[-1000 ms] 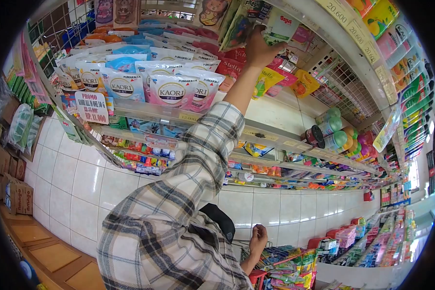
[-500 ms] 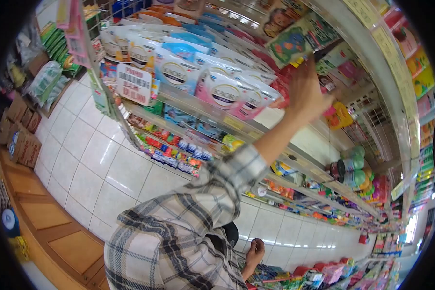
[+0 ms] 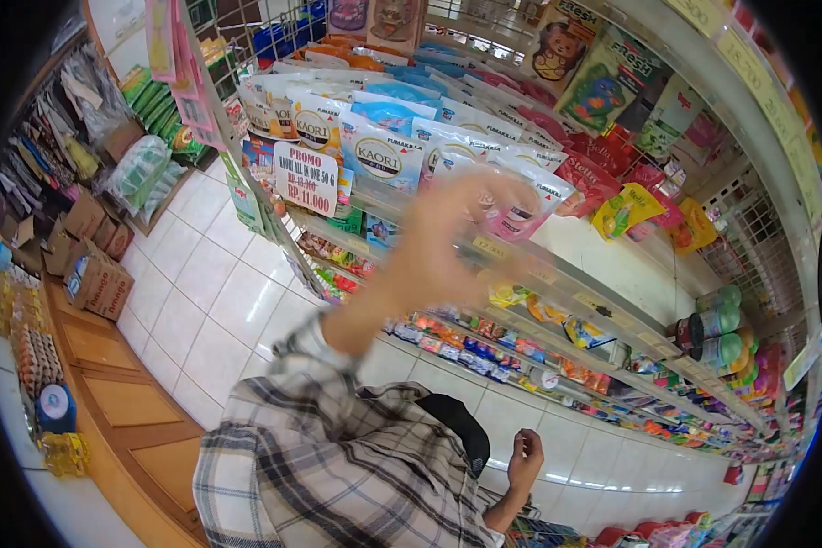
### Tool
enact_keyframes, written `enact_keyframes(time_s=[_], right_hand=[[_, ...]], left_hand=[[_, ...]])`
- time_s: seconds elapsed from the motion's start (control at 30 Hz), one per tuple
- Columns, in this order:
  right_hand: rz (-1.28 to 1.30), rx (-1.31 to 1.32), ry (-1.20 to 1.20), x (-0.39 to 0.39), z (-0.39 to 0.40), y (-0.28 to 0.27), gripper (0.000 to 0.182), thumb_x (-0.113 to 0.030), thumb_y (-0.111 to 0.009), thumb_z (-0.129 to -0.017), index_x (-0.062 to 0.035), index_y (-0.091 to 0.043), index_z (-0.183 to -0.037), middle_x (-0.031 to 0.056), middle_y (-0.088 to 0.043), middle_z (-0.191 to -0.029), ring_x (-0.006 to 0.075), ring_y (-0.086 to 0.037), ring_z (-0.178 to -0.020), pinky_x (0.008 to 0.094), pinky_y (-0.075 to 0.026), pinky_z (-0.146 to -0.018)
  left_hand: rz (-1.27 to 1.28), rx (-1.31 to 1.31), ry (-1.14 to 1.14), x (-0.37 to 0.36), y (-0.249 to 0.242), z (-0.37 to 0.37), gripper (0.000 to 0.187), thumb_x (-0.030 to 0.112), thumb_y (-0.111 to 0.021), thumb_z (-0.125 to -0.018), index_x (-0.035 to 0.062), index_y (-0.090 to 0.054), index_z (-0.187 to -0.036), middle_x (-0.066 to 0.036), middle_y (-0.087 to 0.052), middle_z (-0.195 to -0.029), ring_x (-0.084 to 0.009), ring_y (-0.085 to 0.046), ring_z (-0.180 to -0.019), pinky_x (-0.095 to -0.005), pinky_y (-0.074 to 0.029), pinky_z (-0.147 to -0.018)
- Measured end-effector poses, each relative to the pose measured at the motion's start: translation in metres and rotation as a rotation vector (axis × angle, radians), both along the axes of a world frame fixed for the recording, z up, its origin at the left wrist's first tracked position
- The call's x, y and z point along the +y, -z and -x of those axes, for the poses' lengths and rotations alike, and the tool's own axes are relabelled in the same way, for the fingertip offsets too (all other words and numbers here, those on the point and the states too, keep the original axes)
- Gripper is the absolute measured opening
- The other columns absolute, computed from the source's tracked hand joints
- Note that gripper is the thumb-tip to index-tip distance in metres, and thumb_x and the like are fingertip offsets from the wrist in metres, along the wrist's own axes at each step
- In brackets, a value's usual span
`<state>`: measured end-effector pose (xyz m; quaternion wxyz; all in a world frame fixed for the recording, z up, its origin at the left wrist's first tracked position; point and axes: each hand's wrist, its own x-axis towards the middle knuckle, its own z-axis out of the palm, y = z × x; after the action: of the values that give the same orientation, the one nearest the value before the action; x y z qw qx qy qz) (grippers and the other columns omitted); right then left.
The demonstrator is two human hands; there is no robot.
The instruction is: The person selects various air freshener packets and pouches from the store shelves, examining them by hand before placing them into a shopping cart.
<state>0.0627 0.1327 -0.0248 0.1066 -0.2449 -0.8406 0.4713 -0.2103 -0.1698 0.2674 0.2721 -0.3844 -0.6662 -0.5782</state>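
My left hand [image 3: 452, 242], blurred by motion, reaches up from a plaid sleeve in front of the shelf edge. Its fingers and thumb look apart, with nothing seen between them. Behind it stand white-and-pink Kaori pouches [image 3: 532, 203], partly covered by the fingers. To the hand's right, a yellow Stella pouch [image 3: 627, 211] leans on the white shelf beside red pouches [image 3: 586, 183] and an orange pouch [image 3: 693, 226]. Low on the right, my right hand [image 3: 524, 459] hangs over the tiled floor, fingers loosely bent and seemingly holding nothing.
A promo price sign [image 3: 306, 178] hangs at the shelf's left end. Lower shelves carry several small packets [image 3: 466, 352]. Cardboard boxes [image 3: 100, 279] stand on the floor at left, near a wooden counter [image 3: 137, 402]. Green-lidded jars [image 3: 721, 320] sit farther right.
My left hand has drawn back from the hanging packets, down and left. A yellow pouch now rests beside the red ones, out of the hand. The view has shifted; my right hand's fingers point more upward.
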Motion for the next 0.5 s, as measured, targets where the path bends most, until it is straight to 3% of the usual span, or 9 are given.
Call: enact_keyframes(time_s=[0.07, 0.17, 0.23, 0.33, 0.43, 0.5], right_hand=[[0.001, -0.036, -0.028, -0.002, 0.002, -0.006, 0.016, -0.008, -0.062, -0.088, 0.0003, -0.062, -0.102, 0.0118, -0.066, -0.096, 0.0206, -0.063, -0.085, 0.032, -0.051, -0.076], [0.019, -0.035, -0.008, 0.007, -0.003, 0.007, 0.016, -0.008, -0.062, -0.088, 0.0, -0.062, -0.102, 0.0115, -0.066, -0.095, 0.0205, -0.063, -0.083, 0.0321, -0.051, -0.075], [0.01, -0.049, 0.025, 0.008, -0.005, 0.007, 0.016, -0.008, -0.061, -0.089, 0.0001, -0.061, -0.103, 0.0116, -0.065, -0.095, 0.0209, -0.063, -0.082, 0.0321, -0.051, -0.074], [0.023, -0.058, 0.075, 0.013, -0.019, 0.006, 0.016, -0.007, -0.061, -0.088, 0.0001, -0.062, -0.103, 0.0118, -0.065, -0.095, 0.021, -0.063, -0.082, 0.032, -0.051, -0.074], [-0.051, -0.038, 0.157, 0.012, -0.042, -0.004, 0.017, -0.005, -0.06, -0.088, 0.0019, -0.061, -0.104, 0.0127, -0.065, -0.094, 0.0215, -0.063, -0.084, 0.0324, -0.051, -0.075], [-0.077, -0.043, 0.228, 0.013, -0.064, -0.008, 0.019, -0.005, -0.06, -0.089, 0.0027, -0.061, -0.106, 0.0132, -0.065, -0.094, 0.0223, -0.063, -0.086, 0.0338, -0.051, -0.076]], left_hand=[[0.027, -0.052, -0.465, -0.026, -0.023, 0.062, 0.048, 0.027, -0.079, -0.075, 0.0046, -0.058, -0.111, -0.007, -0.066, -0.106, -0.0169, -0.061, -0.094, -0.0329, -0.049, -0.076], [0.195, 0.247, -0.983, -0.076, -0.035, 0.176, 0.087, 0.039, -0.083, -0.068, -0.0037, -0.039, -0.13, -0.017, -0.061, -0.112, -0.0239, -0.062, -0.1, -0.0372, -0.05, -0.085], [0.236, 0.182, -1.082, -0.099, -0.038, 0.227, 0.096, 0.042, -0.079, -0.071, -0.0047, -0.027, -0.136, -0.024, -0.052, -0.12, -0.0347, -0.055, -0.107, -0.043, -0.046, -0.086], [0.141, 0.304, -0.849, -0.113, -0.042, 0.264, 0.103, 0.047, -0.082, -0.065, -0.0034, -0.029, -0.136, -0.025, -0.05, -0.124, -0.0405, -0.052, -0.111, -0.047, -0.043, -0.091], [0.208, 0.23, -0.846, -0.109, -0.046, 0.278, 0.097, 0.044, -0.079, -0.07, -0.0022, -0.026, -0.137, -0.023, -0.048, -0.129, -0.0414, -0.049, -0.114, -0.048, -0.036, -0.101], [0.199, 0.208, -0.888, -0.11, -0.04, 0.275, 0.105, 0.042, -0.083, -0.066, -0.0068, -0.022, -0.136, -0.023, -0.056, -0.117, -0.0333, -0.059, -0.104, -0.04, -0.046, -0.09]])
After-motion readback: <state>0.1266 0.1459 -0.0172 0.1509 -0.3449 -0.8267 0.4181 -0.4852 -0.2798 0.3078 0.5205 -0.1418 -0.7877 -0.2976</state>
